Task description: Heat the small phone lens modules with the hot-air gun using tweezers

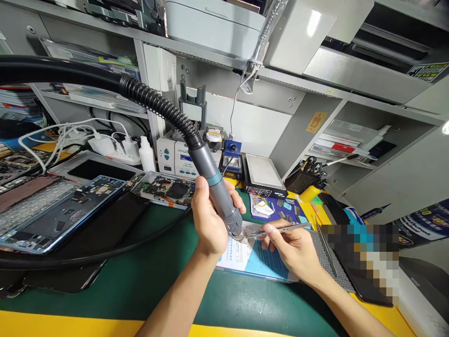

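My left hand (210, 217) is wrapped round the grey handle of a hot air gun (219, 189), which tilts down to the right. Its metal nozzle ends just above a white and blue printed box (259, 260) lying on the green mat. From the other side my right hand (291, 245) pinches a pair of metal tweezers (280, 230), their tips close beside the nozzle. Whatever small piece may lie between the tips and the nozzle is too small and covered to make out. A black hose (154, 100) with a spring sleeve runs from the gun to the left.
Opened phones (75, 213) and a phone frame with a circuit board (164, 189) lie at the left. Behind stand a soldering station (182, 159), a white bottle (146, 154) and a flat heating plate (264, 173). Another black cable (140, 243) crosses the green mat (147, 285).
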